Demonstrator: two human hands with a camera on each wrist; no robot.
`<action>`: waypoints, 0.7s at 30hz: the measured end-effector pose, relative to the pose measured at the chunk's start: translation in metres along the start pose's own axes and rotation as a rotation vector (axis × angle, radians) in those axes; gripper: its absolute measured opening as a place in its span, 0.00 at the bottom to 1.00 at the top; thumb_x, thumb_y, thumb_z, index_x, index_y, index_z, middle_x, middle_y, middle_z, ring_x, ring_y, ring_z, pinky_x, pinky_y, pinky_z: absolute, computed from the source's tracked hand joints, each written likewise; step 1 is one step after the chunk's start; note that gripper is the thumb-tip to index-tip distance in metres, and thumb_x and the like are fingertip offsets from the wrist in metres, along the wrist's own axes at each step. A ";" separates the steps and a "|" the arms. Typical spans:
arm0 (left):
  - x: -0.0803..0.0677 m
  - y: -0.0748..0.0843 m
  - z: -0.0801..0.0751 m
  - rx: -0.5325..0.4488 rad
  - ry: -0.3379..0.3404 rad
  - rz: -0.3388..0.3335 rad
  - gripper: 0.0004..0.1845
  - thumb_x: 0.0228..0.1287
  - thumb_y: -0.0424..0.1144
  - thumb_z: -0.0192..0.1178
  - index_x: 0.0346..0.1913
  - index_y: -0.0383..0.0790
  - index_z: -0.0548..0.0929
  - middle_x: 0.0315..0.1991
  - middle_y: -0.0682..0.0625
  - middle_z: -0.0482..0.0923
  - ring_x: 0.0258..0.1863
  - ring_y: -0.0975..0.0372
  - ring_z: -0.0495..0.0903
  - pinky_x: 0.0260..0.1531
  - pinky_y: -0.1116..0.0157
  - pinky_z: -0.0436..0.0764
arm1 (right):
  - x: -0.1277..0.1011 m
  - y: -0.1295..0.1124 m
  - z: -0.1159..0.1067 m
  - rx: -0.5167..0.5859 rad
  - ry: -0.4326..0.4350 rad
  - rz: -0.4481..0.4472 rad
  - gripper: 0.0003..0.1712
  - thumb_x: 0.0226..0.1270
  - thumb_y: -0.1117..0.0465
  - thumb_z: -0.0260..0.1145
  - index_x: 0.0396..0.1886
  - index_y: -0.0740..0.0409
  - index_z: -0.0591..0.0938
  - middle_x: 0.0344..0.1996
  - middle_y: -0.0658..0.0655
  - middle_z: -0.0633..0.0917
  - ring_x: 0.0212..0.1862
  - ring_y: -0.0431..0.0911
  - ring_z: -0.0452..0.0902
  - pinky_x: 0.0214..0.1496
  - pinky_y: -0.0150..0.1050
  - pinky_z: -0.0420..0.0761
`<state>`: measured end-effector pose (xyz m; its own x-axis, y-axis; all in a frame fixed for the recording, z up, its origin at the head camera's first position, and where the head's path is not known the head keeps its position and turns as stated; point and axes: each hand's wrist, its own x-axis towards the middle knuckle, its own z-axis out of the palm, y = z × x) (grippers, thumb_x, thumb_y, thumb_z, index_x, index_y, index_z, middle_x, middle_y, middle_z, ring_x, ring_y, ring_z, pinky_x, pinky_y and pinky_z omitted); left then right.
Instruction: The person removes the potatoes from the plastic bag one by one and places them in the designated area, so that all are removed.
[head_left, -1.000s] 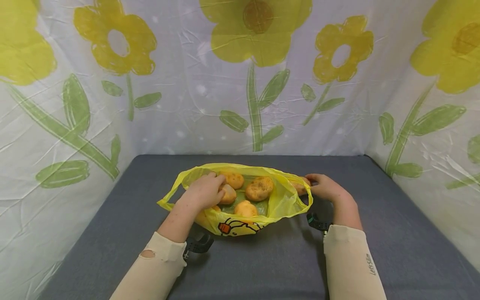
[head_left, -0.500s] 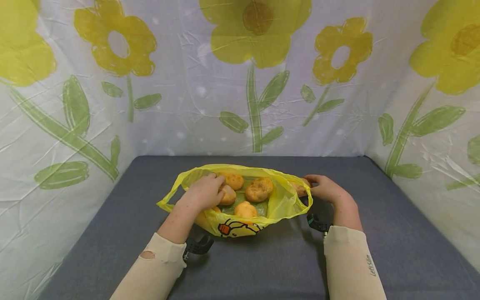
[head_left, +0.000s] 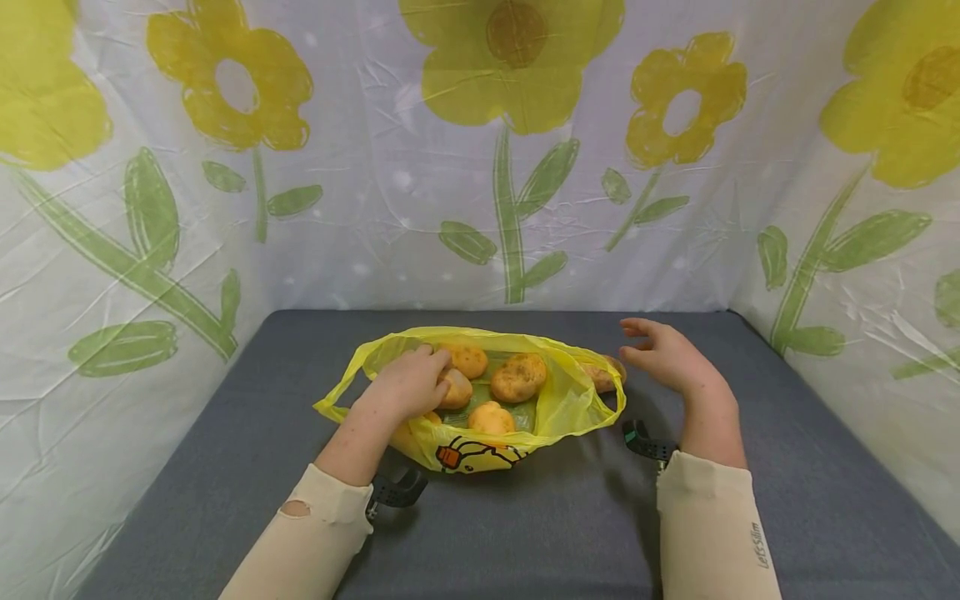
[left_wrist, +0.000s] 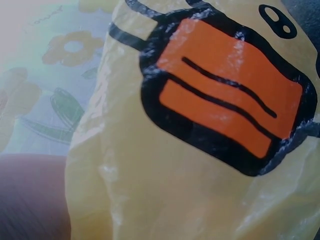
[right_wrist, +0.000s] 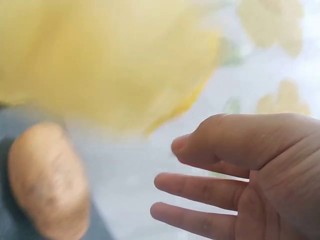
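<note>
A yellow plastic bag (head_left: 558, 408) with a duck print (left_wrist: 225, 105) lies open in the middle of the grey table (head_left: 525, 525). Several potatoes (head_left: 518, 377) sit inside it. My left hand (head_left: 420, 371) reaches into the bag's left side, its fingers curled over one potato (head_left: 457, 389). My right hand (head_left: 630, 340) hovers open just right of the bag, fingers spread and touching nothing; the right wrist view shows the same open hand (right_wrist: 167, 172). One more potato (head_left: 603, 372) (right_wrist: 45, 180) lies at the bag's right edge, below that hand.
Flower-printed sheeting (head_left: 510, 167) walls the table in at the back and on both sides. Bare grey surface stretches in front of the bag and to its right.
My right hand has let go at the bag's right edge, lifted up and slightly right, and spread its fingers. The left hand and the bag have stayed put.
</note>
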<state>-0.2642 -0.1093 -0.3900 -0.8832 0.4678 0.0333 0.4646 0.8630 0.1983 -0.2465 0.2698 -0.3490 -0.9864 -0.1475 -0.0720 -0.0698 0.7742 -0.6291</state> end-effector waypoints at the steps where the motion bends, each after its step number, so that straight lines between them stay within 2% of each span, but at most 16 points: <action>1: 0.000 0.000 0.000 0.001 0.001 0.002 0.10 0.76 0.40 0.58 0.53 0.41 0.80 0.47 0.42 0.76 0.44 0.47 0.79 0.45 0.49 0.79 | -0.003 -0.005 -0.002 -0.005 0.014 -0.018 0.36 0.80 0.55 0.58 0.80 0.62 0.60 0.75 0.68 0.65 0.71 0.67 0.64 0.64 0.64 0.72; 5: 0.000 0.000 0.000 0.004 0.001 0.002 0.11 0.76 0.40 0.58 0.54 0.40 0.80 0.47 0.41 0.76 0.45 0.46 0.79 0.45 0.49 0.79 | -0.014 -0.027 -0.007 -0.012 0.052 -0.103 0.34 0.81 0.55 0.58 0.80 0.58 0.62 0.73 0.65 0.69 0.71 0.64 0.67 0.63 0.63 0.72; 10: -0.001 0.000 -0.002 0.004 0.005 0.010 0.08 0.75 0.39 0.59 0.51 0.40 0.80 0.44 0.42 0.76 0.42 0.48 0.79 0.43 0.49 0.79 | -0.026 -0.050 -0.008 0.007 0.059 -0.188 0.33 0.80 0.54 0.61 0.79 0.54 0.66 0.71 0.61 0.73 0.70 0.60 0.69 0.62 0.62 0.74; 17: -0.001 0.001 -0.002 0.002 0.003 0.014 0.06 0.75 0.40 0.60 0.47 0.41 0.79 0.41 0.44 0.75 0.38 0.50 0.78 0.39 0.52 0.79 | -0.032 -0.069 -0.001 0.054 0.028 -0.275 0.31 0.77 0.57 0.64 0.76 0.54 0.70 0.67 0.59 0.76 0.66 0.58 0.73 0.68 0.61 0.68; 21: -0.002 0.000 -0.002 -0.003 0.009 0.017 0.06 0.74 0.40 0.61 0.46 0.41 0.79 0.41 0.44 0.74 0.37 0.50 0.77 0.38 0.52 0.78 | -0.029 -0.078 0.007 0.041 -0.005 -0.284 0.30 0.77 0.57 0.65 0.75 0.54 0.71 0.64 0.61 0.79 0.63 0.58 0.75 0.63 0.57 0.75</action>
<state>-0.2621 -0.1105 -0.3879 -0.8758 0.4805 0.0453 0.4792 0.8545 0.2007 -0.2110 0.2098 -0.3032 -0.9275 -0.3578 0.1081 -0.3371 0.6758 -0.6554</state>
